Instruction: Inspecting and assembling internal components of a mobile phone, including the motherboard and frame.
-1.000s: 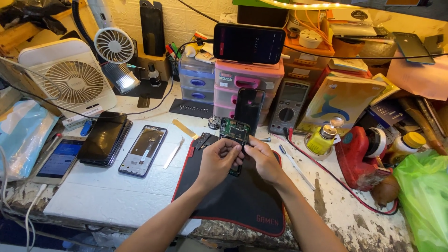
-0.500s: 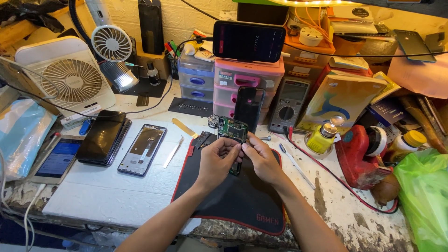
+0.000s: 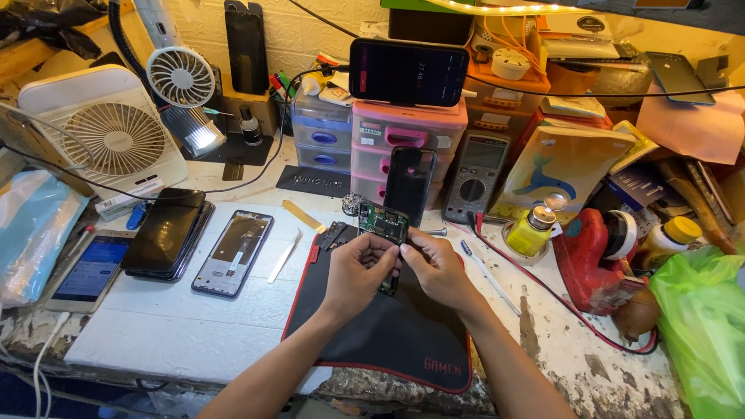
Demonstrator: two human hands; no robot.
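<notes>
My left hand (image 3: 355, 273) and my right hand (image 3: 436, 268) both pinch a small green circuit board (image 3: 384, 222), holding it upright above a black mat with red trim (image 3: 388, 341). The board's top edge shows above my fingers and its lower end pokes out below them. A small black part (image 3: 332, 233) lies on the mat's far left corner, just beyond my left hand.
An opened phone frame (image 3: 233, 252), a stack of dark phones (image 3: 164, 233) and a lit phone (image 3: 87, 270) lie left of the mat, with a thin pry tool (image 3: 284, 256). Behind stand fans (image 3: 116, 140), plastic drawers (image 3: 403, 147), a multimeter (image 3: 476, 175) and a yellow bottle (image 3: 531, 233).
Both hands and the board have stayed nearly in place over the mat; only slight finger shifts show.
</notes>
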